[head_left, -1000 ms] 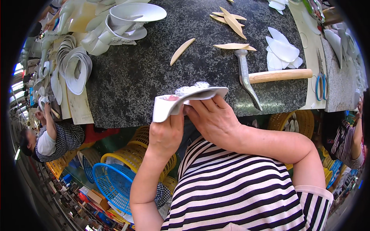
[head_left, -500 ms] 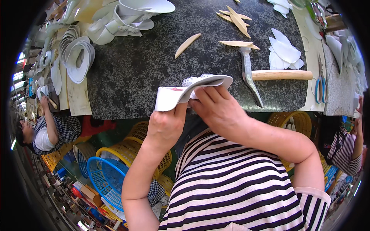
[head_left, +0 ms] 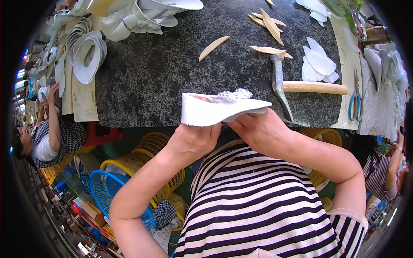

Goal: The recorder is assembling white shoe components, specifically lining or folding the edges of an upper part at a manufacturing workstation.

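Holding a white shoe upper [head_left: 215,112] over a dark tabletop's [head_left: 150,77] near edge, the left hand [head_left: 195,139] is pinching its lower rim, nearly closed. The right hand [head_left: 263,131] is curling beneath the other end, gripping it. The upper is hiding 2 hands' fingertips. Beyond, a hammer [head_left: 307,86] is lying; top left, white pieces [head_left: 118,26] are running out of view.

The short-sleeved top [head_left: 266,202] is striped — black, cream.
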